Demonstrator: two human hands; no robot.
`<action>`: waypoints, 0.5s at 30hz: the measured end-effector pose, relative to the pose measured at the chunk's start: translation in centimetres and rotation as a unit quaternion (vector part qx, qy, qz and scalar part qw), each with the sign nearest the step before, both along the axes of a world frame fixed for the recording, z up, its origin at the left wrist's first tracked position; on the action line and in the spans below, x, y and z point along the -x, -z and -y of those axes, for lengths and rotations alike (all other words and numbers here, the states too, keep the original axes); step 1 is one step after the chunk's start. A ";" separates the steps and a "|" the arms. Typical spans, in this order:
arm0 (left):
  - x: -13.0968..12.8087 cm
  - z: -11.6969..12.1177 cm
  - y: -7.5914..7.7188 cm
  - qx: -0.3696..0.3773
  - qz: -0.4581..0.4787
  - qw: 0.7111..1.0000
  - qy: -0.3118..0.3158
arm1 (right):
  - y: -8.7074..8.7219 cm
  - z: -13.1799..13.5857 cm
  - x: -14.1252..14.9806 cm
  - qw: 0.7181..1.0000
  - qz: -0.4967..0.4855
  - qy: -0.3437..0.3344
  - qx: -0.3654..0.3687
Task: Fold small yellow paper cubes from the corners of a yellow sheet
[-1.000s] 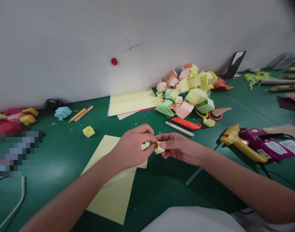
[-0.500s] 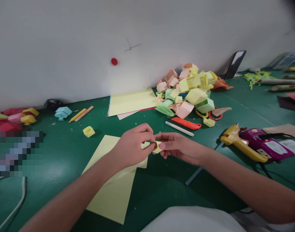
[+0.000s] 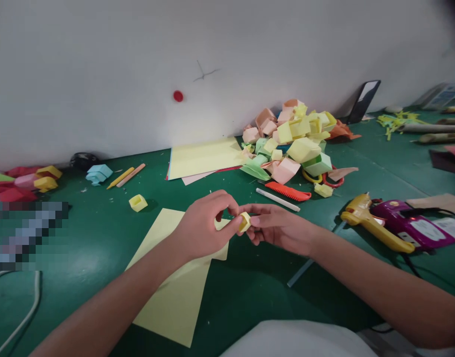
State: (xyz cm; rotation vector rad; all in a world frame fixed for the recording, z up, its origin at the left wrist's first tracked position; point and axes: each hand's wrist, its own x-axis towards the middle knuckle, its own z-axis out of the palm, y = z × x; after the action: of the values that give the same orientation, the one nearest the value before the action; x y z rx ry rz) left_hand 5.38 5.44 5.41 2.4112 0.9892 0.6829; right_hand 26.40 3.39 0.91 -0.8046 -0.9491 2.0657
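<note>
A small yellow folded paper box (image 3: 245,222) is pinched between my two hands above the green table. My left hand (image 3: 208,223) grips its left side with thumb and fingertips. On the other side, my right hand (image 3: 275,224) has its thumb and fingers closed on the box, whose hollow side faces left. Beneath my left hand and forearm lies a yellow paper sheet (image 3: 175,307) with a cut corner. Another little yellow box (image 3: 138,203) sits on the table to the left.
Behind my hands are a heap of folded paper boxes (image 3: 301,129), an orange cutter (image 3: 289,191) and a pale pen (image 3: 277,199). At right lie a yellow glue gun (image 3: 379,228) and a purple power block (image 3: 409,223). Stacked paper (image 3: 205,158) rests by the wall.
The small yellow box has been turned in my fingers, so its hollow shows more. Both hands stay in almost the same place. The view has shifted very slightly.
</note>
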 end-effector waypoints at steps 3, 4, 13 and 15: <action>0.5 -0.1 -0.2 0.017 0.010 1.000 0.008 | 0.0 0.0 0.0 1.000 -0.002 -0.001 0.003; 0.6 -0.2 -0.3 0.022 0.011 1.000 0.017 | 0.0 0.0 -0.1 1.000 -0.005 -0.002 0.002; 0.4 0.0 0.0 -0.028 -0.017 0.996 0.079 | 0.4 0.0 -0.1 1.000 -0.015 -0.013 -0.015; 0.3 0.0 0.1 -0.047 -0.014 0.996 0.072 | 0.6 -0.1 -0.2 0.999 -0.005 -0.020 -0.026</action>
State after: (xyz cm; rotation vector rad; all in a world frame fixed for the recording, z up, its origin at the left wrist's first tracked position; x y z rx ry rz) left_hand 5.04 5.41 5.32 2.5506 0.8001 0.6600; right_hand 26.55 3.49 0.31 -0.7524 -1.0176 2.0691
